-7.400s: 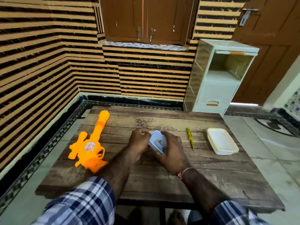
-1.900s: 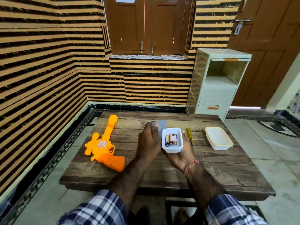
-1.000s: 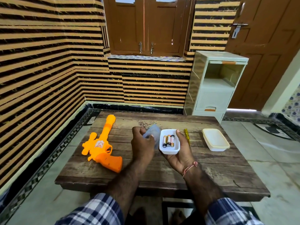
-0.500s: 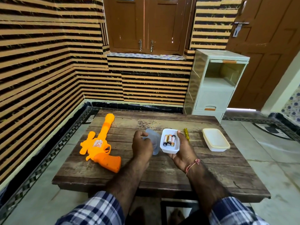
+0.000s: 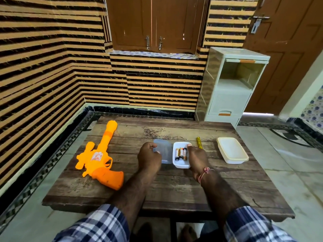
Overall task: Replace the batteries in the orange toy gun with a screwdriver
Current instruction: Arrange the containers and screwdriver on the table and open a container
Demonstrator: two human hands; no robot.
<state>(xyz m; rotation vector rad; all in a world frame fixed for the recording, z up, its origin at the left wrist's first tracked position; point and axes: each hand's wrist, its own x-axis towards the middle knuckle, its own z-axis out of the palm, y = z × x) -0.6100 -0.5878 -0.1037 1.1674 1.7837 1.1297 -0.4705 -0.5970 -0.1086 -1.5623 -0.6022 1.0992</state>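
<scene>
Three batteries lie side by side in a small white tray on the wooden table. The right hand grasps that tray along its right edge, fingertips curled over the far right corner. Just left of the tray, the left hand pinches a translucent bluish lid by its left edge; the lid lies low over the tabletop, its right side just beside the tray, though whether it rests flat on the wood cannot be told.

Well to the left of the left hand lies the orange toy gun, flat on its side, with the barrel pointing away toward the far edge of the table and the grip end toward the person. It is untouched by either hand.

Just beyond the right hand, to the right of the tray, the yellow handle of the screwdriver shows on the table; the rest of it is hidden behind the hand. Farther right sits a larger cream container, open side up, apart from both hands.

Both forearms come out of blue-and-white checked sleeves, and a thin thread band circles the right wrist. Behind the table stands a pale plastic drawer cabinet against the striped wall.
</scene>
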